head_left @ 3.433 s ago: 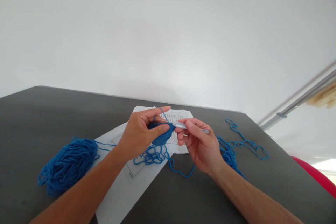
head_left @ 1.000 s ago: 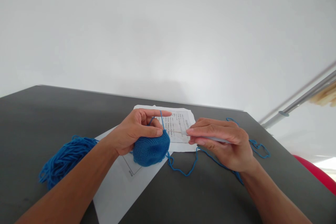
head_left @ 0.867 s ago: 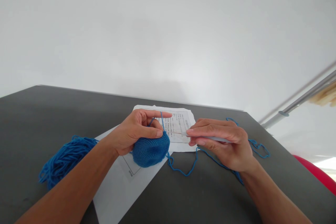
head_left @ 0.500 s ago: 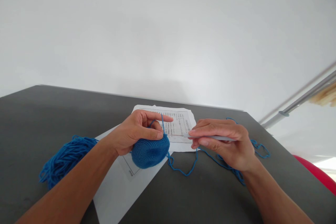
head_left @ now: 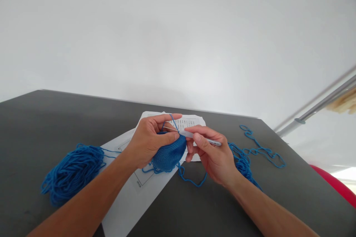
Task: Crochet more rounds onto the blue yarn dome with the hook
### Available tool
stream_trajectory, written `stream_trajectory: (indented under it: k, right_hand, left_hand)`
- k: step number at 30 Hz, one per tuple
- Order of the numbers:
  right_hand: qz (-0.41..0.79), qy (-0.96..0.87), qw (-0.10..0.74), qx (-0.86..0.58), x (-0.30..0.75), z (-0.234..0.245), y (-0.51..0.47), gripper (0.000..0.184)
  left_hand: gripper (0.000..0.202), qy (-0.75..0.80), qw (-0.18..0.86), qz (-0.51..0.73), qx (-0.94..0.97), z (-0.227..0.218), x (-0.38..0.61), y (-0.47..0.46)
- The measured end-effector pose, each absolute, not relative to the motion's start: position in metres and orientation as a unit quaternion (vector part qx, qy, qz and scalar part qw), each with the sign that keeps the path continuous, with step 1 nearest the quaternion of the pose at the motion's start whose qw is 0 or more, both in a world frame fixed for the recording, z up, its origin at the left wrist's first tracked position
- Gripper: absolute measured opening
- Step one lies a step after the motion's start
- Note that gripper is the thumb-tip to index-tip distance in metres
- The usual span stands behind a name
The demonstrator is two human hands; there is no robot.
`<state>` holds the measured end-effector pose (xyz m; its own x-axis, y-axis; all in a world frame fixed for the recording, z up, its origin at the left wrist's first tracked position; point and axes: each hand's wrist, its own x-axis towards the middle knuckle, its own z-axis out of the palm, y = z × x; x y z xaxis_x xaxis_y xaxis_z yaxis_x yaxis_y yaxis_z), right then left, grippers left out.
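Note:
My left hand (head_left: 151, 137) pinches the upper edge of a round blue crochet piece (head_left: 168, 156) between thumb and fingers. Its index finger is stretched out to the right, with a strand of blue yarn (head_left: 174, 121) running taut from it down to the piece. In my right hand (head_left: 213, 150) is a crochet hook (head_left: 213, 142) with a light grey handle, held like a pen. The hook's thin metal shaft reaches left over my left thumb, at the edge of the crochet piece. Whether its tip has yarn on it is too small to tell.
A thick skein of blue yarn (head_left: 73, 174) lies on the dark table (head_left: 217, 211) at left. Loose yarn (head_left: 241, 163) tangles at right. Printed sheets (head_left: 125, 207) lie under my hands. A white wall (head_left: 178, 44) rises behind; a red curved edge (head_left: 333, 183) shows at far right.
My right hand has moved left with the crochet hook, bringing it up to the crochet piece. My left hand and the piece have shifted slightly right and up.

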<state>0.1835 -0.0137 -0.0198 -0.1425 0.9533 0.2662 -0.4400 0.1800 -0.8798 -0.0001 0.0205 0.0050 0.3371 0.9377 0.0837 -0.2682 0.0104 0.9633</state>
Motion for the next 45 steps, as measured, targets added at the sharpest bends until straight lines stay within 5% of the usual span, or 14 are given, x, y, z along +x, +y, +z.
stream_trajectory:
  k: [23,45]
  right_hand:
    - [0.565,-0.508,0.592,-0.267,0.191,-0.013,-0.014,0.020]
    - [0.414,-0.671,0.543,-0.289,0.229,-0.007,-0.008,0.016]
  left_hand:
    - [0.060,0.307,0.620,0.506,0.515,-0.001,0.003,0.016]
    - [0.064,0.339,0.573,0.510,0.545,0.001,-0.001,0.017]
